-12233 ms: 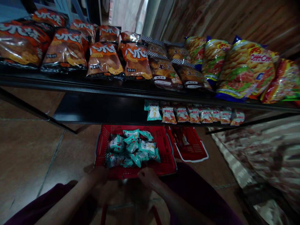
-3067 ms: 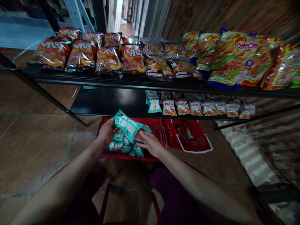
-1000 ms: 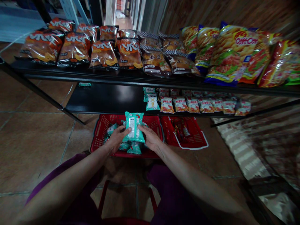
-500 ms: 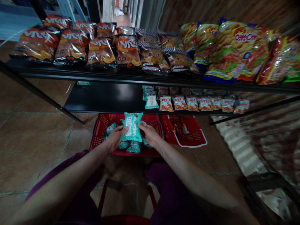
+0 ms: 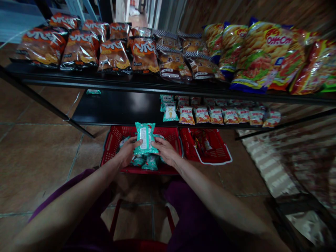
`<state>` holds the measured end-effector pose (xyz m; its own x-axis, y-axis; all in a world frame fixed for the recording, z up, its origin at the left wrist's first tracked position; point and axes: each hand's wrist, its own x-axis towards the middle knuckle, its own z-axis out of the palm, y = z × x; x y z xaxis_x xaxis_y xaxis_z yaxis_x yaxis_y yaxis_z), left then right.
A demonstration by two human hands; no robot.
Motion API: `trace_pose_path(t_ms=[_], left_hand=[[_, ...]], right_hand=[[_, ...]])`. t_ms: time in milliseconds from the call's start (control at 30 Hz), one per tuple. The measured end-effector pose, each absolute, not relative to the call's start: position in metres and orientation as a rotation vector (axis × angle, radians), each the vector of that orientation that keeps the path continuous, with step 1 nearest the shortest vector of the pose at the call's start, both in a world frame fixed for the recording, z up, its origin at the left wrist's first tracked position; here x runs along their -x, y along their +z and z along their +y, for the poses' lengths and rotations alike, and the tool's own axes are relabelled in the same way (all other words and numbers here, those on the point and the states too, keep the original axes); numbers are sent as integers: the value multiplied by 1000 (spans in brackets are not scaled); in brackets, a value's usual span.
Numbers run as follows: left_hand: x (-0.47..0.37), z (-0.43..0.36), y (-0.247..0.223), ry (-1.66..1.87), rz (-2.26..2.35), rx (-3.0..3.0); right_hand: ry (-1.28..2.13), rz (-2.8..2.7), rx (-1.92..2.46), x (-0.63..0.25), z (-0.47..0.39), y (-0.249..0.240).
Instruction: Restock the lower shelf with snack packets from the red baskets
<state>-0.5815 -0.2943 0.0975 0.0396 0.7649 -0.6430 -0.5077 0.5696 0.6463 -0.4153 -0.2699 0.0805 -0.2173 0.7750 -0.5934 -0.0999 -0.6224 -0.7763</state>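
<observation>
Head view: left hand [image 5: 127, 151] and right hand [image 5: 163, 151] pinch a teal packet [image 5: 145, 138] upright between them, above the red basket [image 5: 111, 147] below the shelf [image 5: 115, 108].

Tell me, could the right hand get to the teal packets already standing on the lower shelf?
Probably yes. The right hand helps hold a teal packet over the red basket; the shelf's teal packets stand just beyond, at the open front edge, nothing between.
</observation>
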Motion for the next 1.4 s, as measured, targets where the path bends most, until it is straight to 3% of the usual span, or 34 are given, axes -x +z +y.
trace_pose_path(t_ms=[300,733,1000,1233,1400], left_hand=[[583,-293,104,941,1043,-260],[582,-291,101,1051,1097,-235],[584,-292,102,1064,1026,-200],[588,-293,103,1014,1008,-239],[589,-291,104,1054,1169,-381]], right_hand=[[1762,-985,1516,413,-268,67],[804,-2037,1183,411,-276,94],[822,-2290,1135,414,-283,85],[872,-1940,1303,415,-279,87],[1172,-1432,1426,419,-272,72]])
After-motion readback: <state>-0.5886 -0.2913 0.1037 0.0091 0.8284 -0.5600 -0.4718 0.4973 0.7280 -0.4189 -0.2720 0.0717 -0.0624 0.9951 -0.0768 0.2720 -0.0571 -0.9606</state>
